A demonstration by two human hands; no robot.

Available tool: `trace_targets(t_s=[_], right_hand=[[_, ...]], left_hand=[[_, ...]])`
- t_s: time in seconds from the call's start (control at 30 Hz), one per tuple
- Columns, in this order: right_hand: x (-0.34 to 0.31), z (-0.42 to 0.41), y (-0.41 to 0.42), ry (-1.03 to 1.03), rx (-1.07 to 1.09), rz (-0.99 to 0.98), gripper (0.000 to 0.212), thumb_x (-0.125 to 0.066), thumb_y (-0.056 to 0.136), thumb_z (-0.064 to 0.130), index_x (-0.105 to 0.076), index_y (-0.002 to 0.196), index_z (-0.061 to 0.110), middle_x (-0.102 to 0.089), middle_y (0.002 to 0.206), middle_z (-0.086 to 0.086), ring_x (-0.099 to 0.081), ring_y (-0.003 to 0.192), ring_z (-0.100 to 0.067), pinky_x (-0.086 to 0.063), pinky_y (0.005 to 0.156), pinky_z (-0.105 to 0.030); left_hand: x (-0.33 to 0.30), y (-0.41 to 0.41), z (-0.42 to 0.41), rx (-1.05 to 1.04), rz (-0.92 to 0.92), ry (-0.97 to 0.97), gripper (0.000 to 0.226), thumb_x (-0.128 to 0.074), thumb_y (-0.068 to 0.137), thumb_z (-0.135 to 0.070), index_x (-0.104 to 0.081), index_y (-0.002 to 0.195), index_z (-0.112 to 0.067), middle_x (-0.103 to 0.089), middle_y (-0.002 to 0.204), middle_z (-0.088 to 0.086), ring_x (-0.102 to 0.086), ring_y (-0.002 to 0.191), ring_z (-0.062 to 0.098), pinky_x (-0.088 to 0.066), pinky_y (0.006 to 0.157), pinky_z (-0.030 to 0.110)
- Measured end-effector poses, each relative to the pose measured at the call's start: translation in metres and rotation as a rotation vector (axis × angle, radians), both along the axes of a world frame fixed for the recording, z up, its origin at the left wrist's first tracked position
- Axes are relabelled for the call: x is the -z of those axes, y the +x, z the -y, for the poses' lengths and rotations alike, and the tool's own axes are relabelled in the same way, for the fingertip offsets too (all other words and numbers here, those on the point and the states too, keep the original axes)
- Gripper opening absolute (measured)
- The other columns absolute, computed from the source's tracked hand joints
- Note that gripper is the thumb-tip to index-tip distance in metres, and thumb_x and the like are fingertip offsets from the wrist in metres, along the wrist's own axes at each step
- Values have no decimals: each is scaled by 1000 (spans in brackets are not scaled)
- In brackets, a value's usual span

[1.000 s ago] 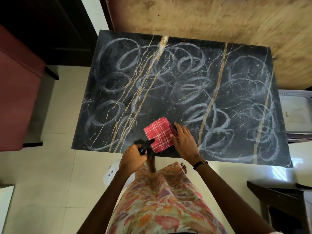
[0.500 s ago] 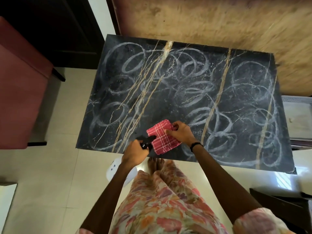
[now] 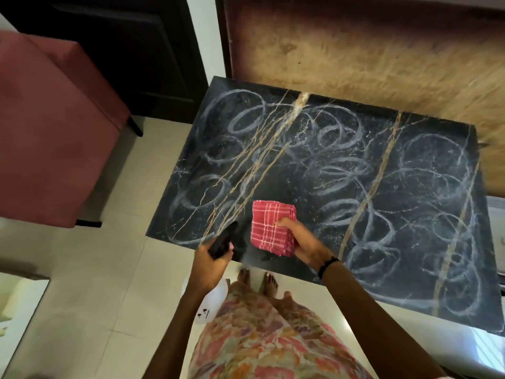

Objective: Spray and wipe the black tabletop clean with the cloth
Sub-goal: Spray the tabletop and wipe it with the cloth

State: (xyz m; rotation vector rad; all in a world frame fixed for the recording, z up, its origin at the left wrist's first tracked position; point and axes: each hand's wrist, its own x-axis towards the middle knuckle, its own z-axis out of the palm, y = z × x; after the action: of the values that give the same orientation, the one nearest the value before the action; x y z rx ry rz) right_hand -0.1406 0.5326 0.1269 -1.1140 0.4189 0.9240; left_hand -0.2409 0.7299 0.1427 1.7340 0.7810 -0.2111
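Observation:
The black marble tabletop [image 3: 314, 170] has gold veins and is covered in white chalky loops. A folded red checked cloth [image 3: 269, 227] is held in my right hand [image 3: 302, 240], just above the table's near edge. My left hand [image 3: 210, 262] grips the black trigger head of a spray bottle [image 3: 224, 239] at the near edge, its nozzle pointing over the table. The bottle's white body [image 3: 210, 302] hangs below my wrist, mostly hidden by my arm.
A red upholstered chair [image 3: 52, 132] stands to the left of the table. A worn brown wall panel [image 3: 355, 50] backs the table's far edge. Pale tiled floor [image 3: 109, 269] lies at left; my bare feet stand at the near edge. A light-coloured unit [image 3: 496, 209] sits at right.
My right hand has lifted the cloth off the table and now holds it by the side. The camera has shifted, so the table sits further right. The left hand keeps the sprayer.

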Motion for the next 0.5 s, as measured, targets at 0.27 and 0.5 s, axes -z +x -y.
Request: trace_targets(t_s=[0.27, 0.5], right_hand=[[-24, -104, 12, -479, -472, 962, 43, -57, 94, 9, -49, 136, 11, -68, 114, -9, -64, 102, -17, -50, 94, -28], [62, -194, -47, -802, -1179, 1520, 70, -66, 84, 18, -35, 146, 15, -38, 152, -9, -29, 142, -29, -28, 116, -48]], left_hand=[[-13, -17, -86, -314, 135, 53, 20, -63, 85, 2, -60, 70, -11, -47, 39, -3, -37, 31, 6, -31, 36, 17], [-24, -26, -167, -233, 211, 99, 42, -58, 85, 5, -66, 83, -36, -55, 75, 33, -34, 49, 22, -31, 51, 31]])
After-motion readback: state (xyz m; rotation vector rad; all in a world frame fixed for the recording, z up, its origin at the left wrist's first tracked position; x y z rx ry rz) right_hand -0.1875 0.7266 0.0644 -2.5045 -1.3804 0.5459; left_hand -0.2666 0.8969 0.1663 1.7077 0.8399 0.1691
